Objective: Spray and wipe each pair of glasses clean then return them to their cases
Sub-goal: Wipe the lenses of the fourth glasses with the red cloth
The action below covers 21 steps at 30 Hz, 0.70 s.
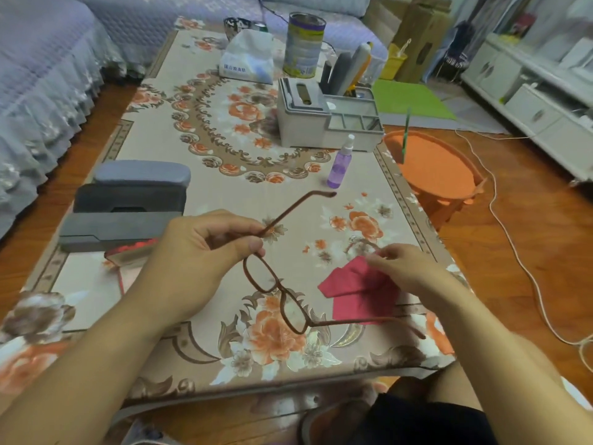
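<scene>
My left hand (195,252) pinches a pair of brown-framed glasses (282,300) at the hinge of one arm and holds them above the floral table (224,175), both arms unfolded. My right hand (401,268) grips a red cleaning cloth (353,290) to the right of the lenses. A purple spray bottle (340,165) stands upright farther back. At the left lie three dark glasses cases (134,200) side by side, and an opened case with a red lining (128,252) shows beside my left hand.
A grey organiser box (321,120) with several tall items stands mid-table. Behind it are a tissue pack (247,59) and a tall tin (305,46). An orange stool (433,168) sits right of the table, with a white cable (513,236) on the floor.
</scene>
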{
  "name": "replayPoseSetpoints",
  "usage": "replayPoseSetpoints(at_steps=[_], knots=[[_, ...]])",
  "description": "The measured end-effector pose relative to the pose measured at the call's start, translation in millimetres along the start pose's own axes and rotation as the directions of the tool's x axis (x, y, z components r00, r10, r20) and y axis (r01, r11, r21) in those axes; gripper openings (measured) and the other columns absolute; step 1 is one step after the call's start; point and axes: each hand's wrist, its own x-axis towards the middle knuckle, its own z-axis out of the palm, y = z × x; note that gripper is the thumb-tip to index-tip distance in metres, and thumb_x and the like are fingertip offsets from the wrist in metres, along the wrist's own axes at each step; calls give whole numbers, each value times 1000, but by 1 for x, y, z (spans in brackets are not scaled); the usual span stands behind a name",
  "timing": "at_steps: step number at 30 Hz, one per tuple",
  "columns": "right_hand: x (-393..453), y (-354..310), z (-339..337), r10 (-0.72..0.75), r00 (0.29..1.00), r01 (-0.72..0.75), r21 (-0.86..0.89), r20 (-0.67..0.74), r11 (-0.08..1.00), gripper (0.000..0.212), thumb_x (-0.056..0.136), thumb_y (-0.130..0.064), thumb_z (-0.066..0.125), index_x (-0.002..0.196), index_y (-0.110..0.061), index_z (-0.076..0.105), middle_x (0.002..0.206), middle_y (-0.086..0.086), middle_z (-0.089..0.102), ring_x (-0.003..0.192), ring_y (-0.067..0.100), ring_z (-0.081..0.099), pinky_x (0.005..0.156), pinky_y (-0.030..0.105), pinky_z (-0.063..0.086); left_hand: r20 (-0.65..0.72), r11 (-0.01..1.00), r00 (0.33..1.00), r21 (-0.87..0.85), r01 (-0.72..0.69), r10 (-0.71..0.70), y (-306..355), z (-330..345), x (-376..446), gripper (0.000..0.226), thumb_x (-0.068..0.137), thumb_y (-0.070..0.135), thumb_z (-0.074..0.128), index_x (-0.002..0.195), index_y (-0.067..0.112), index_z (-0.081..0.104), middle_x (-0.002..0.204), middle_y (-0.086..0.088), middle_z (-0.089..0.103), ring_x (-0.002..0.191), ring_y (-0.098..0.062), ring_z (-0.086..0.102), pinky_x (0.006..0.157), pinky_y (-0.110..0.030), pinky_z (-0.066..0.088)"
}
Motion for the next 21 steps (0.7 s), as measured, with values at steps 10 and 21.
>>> replayPoseSetpoints(at_steps=[10, 21], knots=[[-47, -62, -23, -438, 898, 352, 679, -49, 645, 28, 93, 2, 59, 111, -16, 69, 91, 3, 75, 73, 20, 68, 57, 31, 52, 34, 1000, 999, 12, -19, 19, 3, 5, -2, 16, 86, 6, 73, 94, 19, 79, 84, 6, 77, 84, -5, 71, 79, -12, 52], [2, 30, -1, -368, 929, 371, -117, 49, 921, 71, 91, 9, 53, 151, -29, 43, 150, -13, 49, 131, 0, 51, 111, 24, 38, 43, 1000, 999, 3, -6, 5, 3, 3, -3, 20, 86, 7, 74, 91, 26, 78, 87, 9, 77, 84, -9, 72, 82, -21, 56]])
